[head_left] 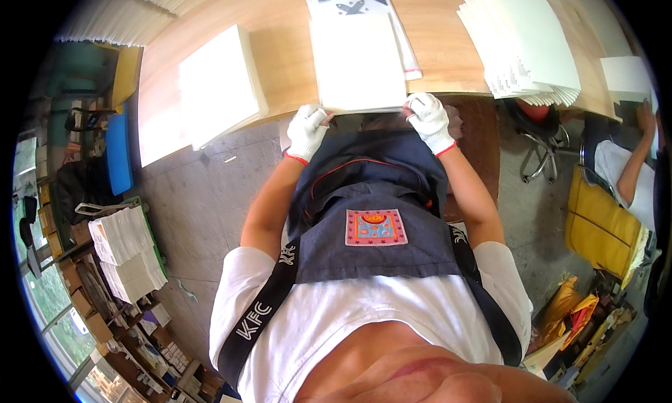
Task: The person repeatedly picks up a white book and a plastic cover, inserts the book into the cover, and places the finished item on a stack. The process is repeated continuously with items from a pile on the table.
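A stack of white paper sheets lies at the near edge of the table, over a clear plastic bag with dark printing at its far end. My left hand, in a white knitted glove with a red cuff, is closed at the near left corner of the sheets. At the near right corner my right hand, gloved alike, is closed with its fingers curled in. Bare fingertips show at both gloves. Whether the fingers also pinch the bag's edge is too small to tell.
A white paper stack sits left on the wooden table, overhanging its edge. Fanned white sheets stand right. Bundled papers are on a cart to the left. Another person's arm shows at far right, near a wheeled chair.
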Available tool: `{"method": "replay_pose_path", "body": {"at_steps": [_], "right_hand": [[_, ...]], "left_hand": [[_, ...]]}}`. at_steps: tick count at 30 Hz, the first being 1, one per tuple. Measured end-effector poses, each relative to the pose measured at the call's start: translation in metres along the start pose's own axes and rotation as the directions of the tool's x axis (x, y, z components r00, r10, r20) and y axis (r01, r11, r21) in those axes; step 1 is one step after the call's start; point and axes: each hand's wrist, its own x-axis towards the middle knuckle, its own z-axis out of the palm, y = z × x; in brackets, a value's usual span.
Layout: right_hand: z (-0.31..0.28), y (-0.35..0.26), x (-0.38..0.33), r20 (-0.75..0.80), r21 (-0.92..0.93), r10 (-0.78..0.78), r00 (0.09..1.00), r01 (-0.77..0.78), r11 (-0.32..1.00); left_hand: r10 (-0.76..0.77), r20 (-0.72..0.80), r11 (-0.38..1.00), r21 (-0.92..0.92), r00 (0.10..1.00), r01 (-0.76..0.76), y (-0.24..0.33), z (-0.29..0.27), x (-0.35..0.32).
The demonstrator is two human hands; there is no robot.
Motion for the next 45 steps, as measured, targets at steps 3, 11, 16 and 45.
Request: {"method": "replay_pose_path", "body": {"at_steps": [3, 11, 16, 45], "right_hand": [[0.039, -0.003, -0.002, 0.006, 0.653, 0.457, 0.889, -0.350, 0.672], [0.021, -0.019, 0.004, 0.364, 0.681, 0.703, 0.611, -0.689, 0.247], [0.035, -0.032, 0.021, 0.547, 0.799, 0.407, 0.732, -0.601, 0.006], [-0.209, 0.030, -0.008, -0.035, 0.837, 0.914, 0.405, -0.488, 0.249]], "left_hand": [[-0.561, -0.003, 0.708, -0.520, 0.828, 0.478, 0.012, 0.015, -0.006], [-0.770, 0.338, -0.089, -0.896, 0.540, 0.435, 0.015, 0.026, -0.017], [-0.679, -0.010, 0.455, -0.791, 0.734, 0.410, 0.030, -0.056, 0.012], [-0.536, -0.446, 0.837, -0.394, 0.717, 0.381, -0.069, -0.082, -0.119]]}}
